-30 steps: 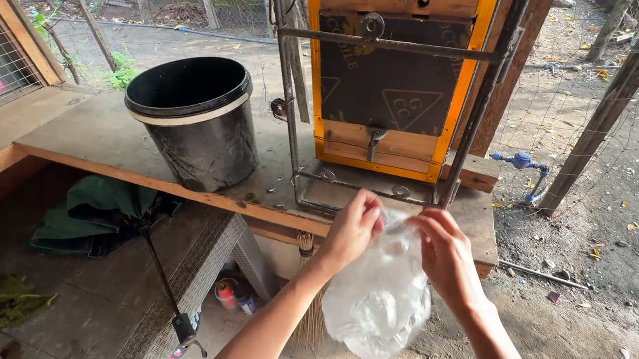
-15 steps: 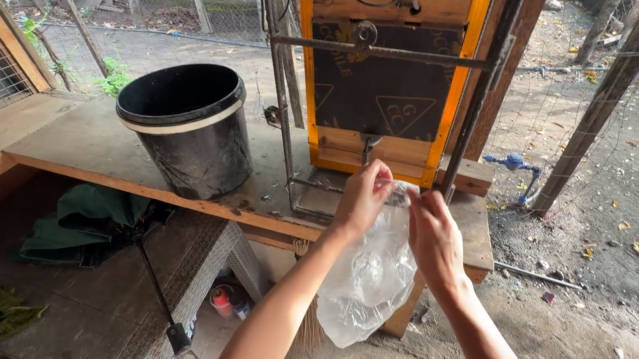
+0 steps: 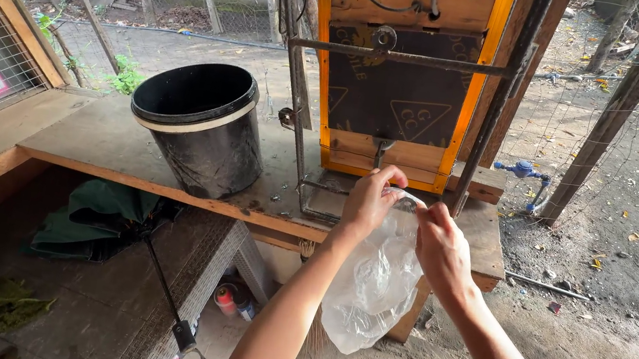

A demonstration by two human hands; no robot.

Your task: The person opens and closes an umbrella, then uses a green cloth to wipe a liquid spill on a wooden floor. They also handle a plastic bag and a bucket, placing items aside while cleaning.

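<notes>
A clear plastic bag (image 3: 374, 283) hangs from both my hands in front of the wooden platform (image 3: 116, 147). My left hand (image 3: 371, 201) pinches the bag's rim on one side and my right hand (image 3: 443, 251) pinches the other side, holding its mouth apart. The mouth sits just below the small metal spout (image 3: 380, 148) at the bottom of an orange-framed wooden machine (image 3: 405, 75). The bag's lower part sags, crumpled and see-through.
A black plastic bucket (image 3: 198, 125) stands on the platform left of the machine. A metal rod frame (image 3: 309, 195) surrounds the machine's base. A blue tap (image 3: 522, 170) and wooden posts (image 3: 621, 105) stand at right. Green cloth (image 3: 93, 218) and small bottles (image 3: 231, 302) lie below.
Both hands have carried the bag up and closer to the machine's spout. The view has shifted slightly nearer to the machine.
</notes>
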